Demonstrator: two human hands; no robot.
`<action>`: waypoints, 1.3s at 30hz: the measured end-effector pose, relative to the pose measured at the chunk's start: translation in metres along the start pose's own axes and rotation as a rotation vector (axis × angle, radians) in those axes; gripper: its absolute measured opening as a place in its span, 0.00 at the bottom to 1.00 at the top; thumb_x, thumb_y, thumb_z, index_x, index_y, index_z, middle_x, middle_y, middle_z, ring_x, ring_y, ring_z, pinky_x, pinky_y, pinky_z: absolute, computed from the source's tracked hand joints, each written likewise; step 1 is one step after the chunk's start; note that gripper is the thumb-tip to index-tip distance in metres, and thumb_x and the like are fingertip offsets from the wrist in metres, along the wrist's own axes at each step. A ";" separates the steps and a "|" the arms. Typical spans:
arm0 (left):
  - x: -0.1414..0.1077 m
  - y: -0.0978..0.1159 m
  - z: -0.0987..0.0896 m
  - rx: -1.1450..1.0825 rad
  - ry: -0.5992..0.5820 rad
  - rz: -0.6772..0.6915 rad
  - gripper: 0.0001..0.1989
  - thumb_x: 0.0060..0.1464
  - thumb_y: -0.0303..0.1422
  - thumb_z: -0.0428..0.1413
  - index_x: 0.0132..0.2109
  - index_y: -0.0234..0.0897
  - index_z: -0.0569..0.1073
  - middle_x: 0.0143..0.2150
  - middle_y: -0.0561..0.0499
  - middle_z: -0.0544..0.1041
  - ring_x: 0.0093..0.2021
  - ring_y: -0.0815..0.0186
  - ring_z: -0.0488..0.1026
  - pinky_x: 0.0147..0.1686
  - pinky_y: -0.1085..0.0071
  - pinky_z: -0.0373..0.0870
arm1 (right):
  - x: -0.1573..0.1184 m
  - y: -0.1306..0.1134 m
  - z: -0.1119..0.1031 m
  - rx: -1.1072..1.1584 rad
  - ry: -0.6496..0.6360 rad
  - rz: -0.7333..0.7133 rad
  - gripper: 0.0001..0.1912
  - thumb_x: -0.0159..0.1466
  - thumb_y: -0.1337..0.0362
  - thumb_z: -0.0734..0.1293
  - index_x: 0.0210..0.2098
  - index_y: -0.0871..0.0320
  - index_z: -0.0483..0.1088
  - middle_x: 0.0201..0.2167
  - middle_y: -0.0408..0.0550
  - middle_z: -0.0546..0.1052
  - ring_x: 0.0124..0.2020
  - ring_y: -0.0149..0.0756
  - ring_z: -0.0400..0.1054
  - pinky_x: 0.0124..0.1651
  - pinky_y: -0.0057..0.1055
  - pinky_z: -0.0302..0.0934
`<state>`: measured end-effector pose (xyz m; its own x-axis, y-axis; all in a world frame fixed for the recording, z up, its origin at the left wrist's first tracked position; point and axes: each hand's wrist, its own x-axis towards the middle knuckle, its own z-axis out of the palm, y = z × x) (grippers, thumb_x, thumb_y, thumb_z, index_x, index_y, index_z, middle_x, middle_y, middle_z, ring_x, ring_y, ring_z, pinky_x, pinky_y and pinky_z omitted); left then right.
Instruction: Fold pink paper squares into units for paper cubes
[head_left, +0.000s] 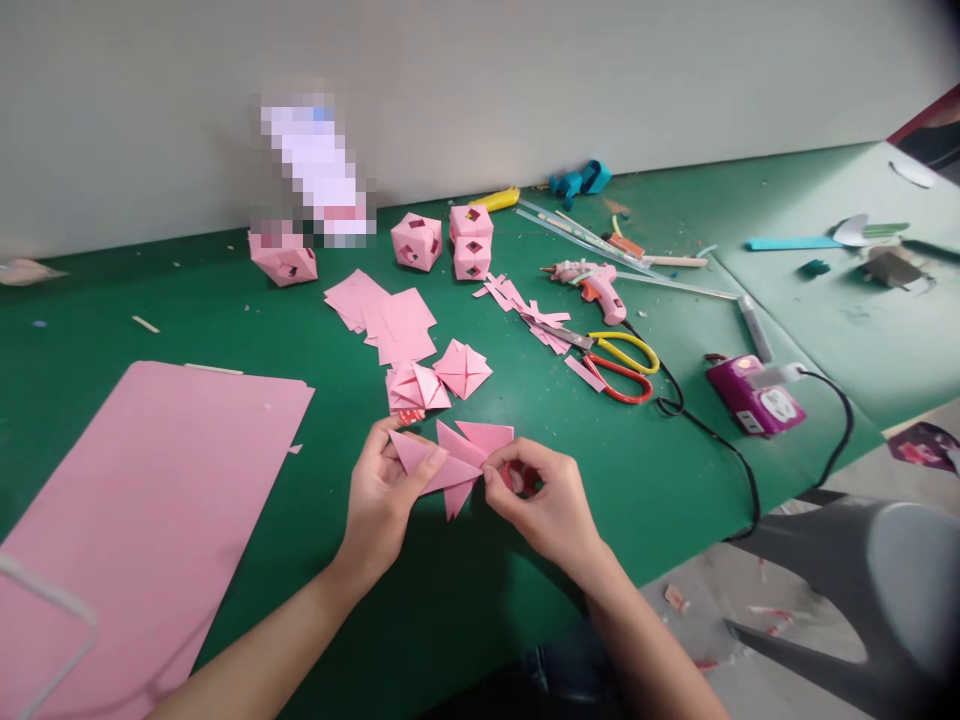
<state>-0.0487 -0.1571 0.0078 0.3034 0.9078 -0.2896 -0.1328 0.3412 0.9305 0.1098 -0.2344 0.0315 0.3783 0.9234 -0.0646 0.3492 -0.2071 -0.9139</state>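
Note:
Low over the front of the green table, a pink folded paper piece (439,468) with pointed flaps is held between both hands. My left hand (381,500) grips its left side, the thumb lying across a triangular flap. At the right tip, the thumb and fingertips of my right hand (544,492) pinch the paper. Just beyond my hands lie small folded pink paper pieces (465,370) and a stack of pink paper squares (401,322). Pink paper cubes (417,242) with diamond-shaped openings stand near the wall.
Scissors (619,365) with yellow and red handles lie right of the paper strips (517,305). Behind them is a pink glue gun (592,287), its black cord running to a purple power adapter (756,395). A large pink sheet (172,480) covers the left. A blurred-out phone-like screen (315,165) leans on the wall.

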 end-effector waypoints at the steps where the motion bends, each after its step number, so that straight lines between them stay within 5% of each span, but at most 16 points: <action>1: 0.000 0.001 0.000 0.008 -0.015 0.000 0.24 0.51 0.33 0.67 0.52 0.41 0.68 0.35 0.55 0.77 0.36 0.68 0.77 0.39 0.75 0.75 | 0.000 0.000 0.000 -0.002 -0.003 -0.001 0.04 0.58 0.68 0.67 0.27 0.57 0.73 0.19 0.39 0.68 0.20 0.28 0.57 0.25 0.27 0.53; 6: -0.004 0.005 0.003 0.144 -0.165 -0.024 0.25 0.49 0.33 0.67 0.52 0.38 0.69 0.34 0.53 0.78 0.34 0.66 0.78 0.36 0.73 0.76 | 0.000 0.000 0.003 -0.022 -0.057 -0.022 0.05 0.58 0.69 0.67 0.28 0.58 0.75 0.19 0.39 0.68 0.21 0.28 0.57 0.26 0.27 0.52; 15: -0.005 0.004 0.004 0.147 -0.158 -0.047 0.23 0.49 0.33 0.68 0.51 0.38 0.69 0.33 0.55 0.77 0.33 0.69 0.77 0.36 0.76 0.75 | -0.001 -0.002 0.004 -0.015 -0.063 -0.002 0.05 0.57 0.69 0.67 0.26 0.59 0.74 0.18 0.38 0.68 0.20 0.26 0.54 0.24 0.25 0.50; 23: 0.007 0.005 -0.003 -0.135 0.032 -0.016 0.20 0.51 0.32 0.67 0.48 0.39 0.71 0.32 0.58 0.71 0.32 0.75 0.71 0.35 0.80 0.72 | 0.001 0.001 0.003 -0.015 0.019 0.003 0.04 0.57 0.70 0.67 0.27 0.59 0.73 0.18 0.38 0.67 0.20 0.26 0.56 0.24 0.25 0.52; 27: 0.002 0.005 -0.003 0.026 -0.065 0.019 0.22 0.50 0.31 0.67 0.51 0.39 0.69 0.31 0.57 0.75 0.33 0.72 0.74 0.35 0.78 0.73 | 0.001 0.001 0.003 -0.001 0.023 -0.051 0.04 0.59 0.68 0.67 0.33 0.59 0.75 0.23 0.41 0.72 0.22 0.27 0.59 0.25 0.25 0.54; 31: -0.004 0.007 0.000 0.157 -0.203 0.027 0.22 0.51 0.31 0.66 0.52 0.38 0.68 0.31 0.55 0.78 0.30 0.69 0.76 0.34 0.75 0.75 | -0.001 0.002 0.005 -0.019 -0.040 -0.069 0.04 0.60 0.67 0.68 0.29 0.58 0.75 0.21 0.40 0.71 0.22 0.28 0.57 0.26 0.26 0.53; 39: -0.005 0.006 -0.001 0.203 -0.232 0.020 0.23 0.53 0.32 0.66 0.53 0.38 0.66 0.30 0.56 0.77 0.30 0.69 0.77 0.34 0.74 0.75 | -0.001 0.000 0.004 -0.002 -0.091 -0.045 0.04 0.59 0.69 0.68 0.27 0.58 0.74 0.19 0.38 0.71 0.21 0.26 0.54 0.25 0.25 0.50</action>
<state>-0.0517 -0.1593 0.0150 0.5133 0.8258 -0.2338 0.0429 0.2474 0.9680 0.1056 -0.2343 0.0302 0.2827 0.9573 -0.0602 0.3656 -0.1656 -0.9159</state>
